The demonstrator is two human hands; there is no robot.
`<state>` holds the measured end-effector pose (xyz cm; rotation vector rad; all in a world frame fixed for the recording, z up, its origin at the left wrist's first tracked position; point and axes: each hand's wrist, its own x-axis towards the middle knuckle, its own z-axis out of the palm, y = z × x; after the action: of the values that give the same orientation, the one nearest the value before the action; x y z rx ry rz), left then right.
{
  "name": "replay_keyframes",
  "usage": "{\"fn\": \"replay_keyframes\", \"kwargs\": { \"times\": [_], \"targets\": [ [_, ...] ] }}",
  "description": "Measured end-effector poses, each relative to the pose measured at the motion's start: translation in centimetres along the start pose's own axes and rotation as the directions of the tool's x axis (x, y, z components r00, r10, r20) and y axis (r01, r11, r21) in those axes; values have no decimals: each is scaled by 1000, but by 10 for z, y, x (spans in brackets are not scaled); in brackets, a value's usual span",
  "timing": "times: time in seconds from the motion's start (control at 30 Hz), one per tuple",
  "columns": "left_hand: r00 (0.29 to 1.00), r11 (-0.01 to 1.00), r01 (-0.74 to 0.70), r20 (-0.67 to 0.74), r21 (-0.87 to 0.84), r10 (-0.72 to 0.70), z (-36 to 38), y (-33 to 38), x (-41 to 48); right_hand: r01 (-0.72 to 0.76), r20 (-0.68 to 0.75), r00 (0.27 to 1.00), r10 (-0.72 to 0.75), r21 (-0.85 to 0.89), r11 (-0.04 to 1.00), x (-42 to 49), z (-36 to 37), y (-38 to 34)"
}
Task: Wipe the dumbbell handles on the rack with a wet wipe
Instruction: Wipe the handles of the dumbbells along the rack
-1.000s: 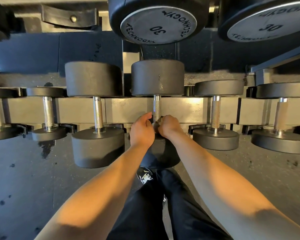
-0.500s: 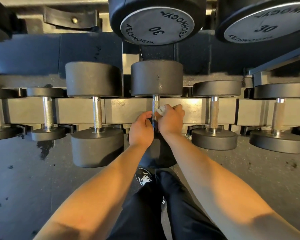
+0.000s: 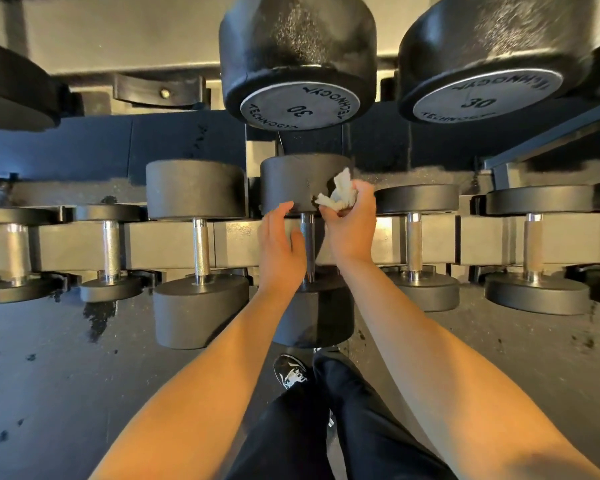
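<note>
Two bare hands reach forward to a dumbbell (image 3: pixel 307 244) lying on the lower tier of a rack (image 3: pixel 236 242), seen from above over the person's own forearms. The right hand (image 3: pixel 350 225) is curled tight around a crumpled white wet wipe (image 3: pixel 338 195), its loose ends sticking up out of the fist against the dumbbell's far head; this hand sits just right of the chrome handle (image 3: pixel 308 240), at its upper end, and whether it touches the metal cannot be told. The left hand (image 3: pixel 281 245) is loosely spread, fingers relaxed and holding nothing, just left of the same handle, fingertips near the lower edge of the far head. The handle runs bare between the two hands, from far head to near head. On the same tier, a thick-headed dumbbell (image 3: pixel 198 251) lies to the left and a flatter one (image 3: pixel 414 247) to the right, each in its own cradle, with narrow gaps of pale rack rail between neighbours. More flat-headed dumbbells continue to both frame edges. On the tier above, two large dumbbell heads marked 30 (image 3: pixel 298 107) overhang the working spot. Below the rack lies dark speckled floor (image 3: pixel 66 375), open on both sides of the person's dark trousers and black shoe (image 3: pixel 290 370).
</note>
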<state>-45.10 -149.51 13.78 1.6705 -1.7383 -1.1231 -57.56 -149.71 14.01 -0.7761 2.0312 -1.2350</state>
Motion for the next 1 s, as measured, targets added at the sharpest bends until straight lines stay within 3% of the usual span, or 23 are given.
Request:
{"fn": "replay_keyframes", "kwargs": {
  "times": [0.17, 0.3, 0.4, 0.5, 0.57, 0.63, 0.73, 0.8, 0.83, 0.9, 0.93, 1.0],
  "targets": [
    [990, 991, -134, -30, 22, 135, -3, 12, 18, 17, 150, 989, -2, -104, 994, 5, 13, -10],
    [925, 942, -334, 200, 30, 322, 8, 20, 32, 35, 247, 967, -61, 110, 993, 2, -4, -9],
    [883, 865, -410, 362, 290, 298, 23, 18, 46, 65, 179, 982, -62, -9, 998, 7, -15, 2],
    [888, 690, -456, 341, 562, 308, 27, 8, 57, 19, 114, 993, -2, -145, 989, 13, -12, 12],
    [911, 694, -413, 250, 590, 329, 22, 6, 63, 1, 151, 988, 23, -155, 988, 15, -5, 13],
    [943, 793, -332, 156, 510, 295, 20, 4, 70, -44, 146, 987, 65, -145, 988, 18, 1, 10],
    [995, 981, 21, -104, 192, -1, 21, -1, 82, -125, 136, 980, 145, -148, 981, 26, 3, 4],
    [974, 980, 192, -113, -50, -196, 20, 0, 86, -123, 142, 979, 144, -147, 981, 30, 1, 3],
    [976, 979, 190, -91, -72, -196, 19, 2, 86, -120, 141, 980, 141, -148, 982, 31, 1, 3],
    [997, 998, 36, -68, 46, -33, 17, 8, 87, -127, 135, 980, 146, -137, 982, 32, 0, 4],
    [994, 975, -104, -24, 198, 111, 17, 12, 87, -139, 132, 979, 155, -121, 983, 32, 1, 4],
    [912, 780, -409, 184, 474, 366, 24, 21, 89, -160, 122, 978, 166, -57, 985, 32, 2, 7]
  ]
}}
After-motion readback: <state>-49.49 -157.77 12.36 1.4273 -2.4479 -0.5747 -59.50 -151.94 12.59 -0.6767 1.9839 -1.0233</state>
